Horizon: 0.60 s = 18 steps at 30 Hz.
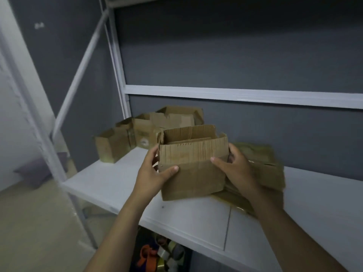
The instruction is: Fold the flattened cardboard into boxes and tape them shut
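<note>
A brown cardboard box (pixel 193 169), opened into shape with its top flaps standing up, is held just above the white shelf (pixel 110 181). My left hand (pixel 155 169) grips its left end, thumb across the front face. My right hand (pixel 235 165) grips its right end, thumb on the front and fingers behind. A stack of flattened cardboard (pixel 267 171) lies on the shelf right behind and beside my right hand.
Several folded open boxes (pixel 137 134) stand at the shelf's back left. White rack posts (pixel 117 61) and a crossbar (pixel 235 95) frame the dark grey wall. Tape rolls and an orange dispenser (pixel 157 254) sit on the level below.
</note>
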Each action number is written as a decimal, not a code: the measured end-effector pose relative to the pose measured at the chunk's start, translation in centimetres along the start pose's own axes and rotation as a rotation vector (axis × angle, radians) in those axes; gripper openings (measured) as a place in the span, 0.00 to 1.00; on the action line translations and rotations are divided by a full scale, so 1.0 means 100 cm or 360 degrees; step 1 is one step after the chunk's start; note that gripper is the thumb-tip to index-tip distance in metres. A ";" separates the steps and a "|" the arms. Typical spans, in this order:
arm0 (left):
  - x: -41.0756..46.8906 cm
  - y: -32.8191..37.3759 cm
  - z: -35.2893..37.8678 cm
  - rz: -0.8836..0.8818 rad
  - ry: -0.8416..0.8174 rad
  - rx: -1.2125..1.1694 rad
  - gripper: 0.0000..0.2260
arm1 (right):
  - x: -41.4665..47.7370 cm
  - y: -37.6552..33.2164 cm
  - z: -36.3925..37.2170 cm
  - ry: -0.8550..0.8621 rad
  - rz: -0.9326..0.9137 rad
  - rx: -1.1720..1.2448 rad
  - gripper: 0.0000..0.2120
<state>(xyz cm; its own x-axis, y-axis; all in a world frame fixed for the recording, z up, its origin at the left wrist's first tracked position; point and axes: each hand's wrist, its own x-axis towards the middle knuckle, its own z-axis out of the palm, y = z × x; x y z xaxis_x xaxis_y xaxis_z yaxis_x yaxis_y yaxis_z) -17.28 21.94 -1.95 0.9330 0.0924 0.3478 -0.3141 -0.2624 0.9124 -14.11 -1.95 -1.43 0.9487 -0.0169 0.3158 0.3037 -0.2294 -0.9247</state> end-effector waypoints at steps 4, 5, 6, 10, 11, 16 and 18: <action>0.020 -0.044 -0.060 -0.0095 -0.0070 -0.0075 0.39 | 0.041 0.019 0.067 -0.0143 0.0048 -0.0015 0.29; 0.028 -0.056 -0.073 -0.0108 -0.0078 -0.0048 0.41 | 0.053 0.025 0.084 -0.0202 0.0072 -0.0028 0.31; 0.039 -0.068 -0.086 -0.0118 -0.0083 -0.0012 0.43 | 0.067 0.032 0.102 -0.0253 0.0087 -0.0036 0.31; 0.089 -0.108 -0.132 -0.0128 -0.0067 0.0244 0.48 | 0.125 0.056 0.175 -0.0331 0.0108 -0.0077 0.35; 0.101 -0.118 -0.144 -0.0133 -0.0059 0.0355 0.50 | 0.139 0.061 0.193 -0.0352 0.0134 -0.0090 0.37; 0.151 -0.169 -0.201 -0.0246 -0.0040 0.0685 0.60 | 0.203 0.071 0.266 -0.0566 0.0148 -0.0140 0.39; 0.166 -0.189 -0.218 -0.0267 -0.0014 0.0698 0.60 | 0.222 0.072 0.293 -0.0558 0.0050 -0.0220 0.30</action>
<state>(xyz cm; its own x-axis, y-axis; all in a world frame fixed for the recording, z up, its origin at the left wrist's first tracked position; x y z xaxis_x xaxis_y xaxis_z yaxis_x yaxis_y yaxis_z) 0.31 49.38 -8.72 0.9666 0.1606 0.1999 -0.0569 -0.6257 0.7779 11.77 24.55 -7.31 0.9371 0.3028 0.1739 0.2822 -0.3634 -0.8879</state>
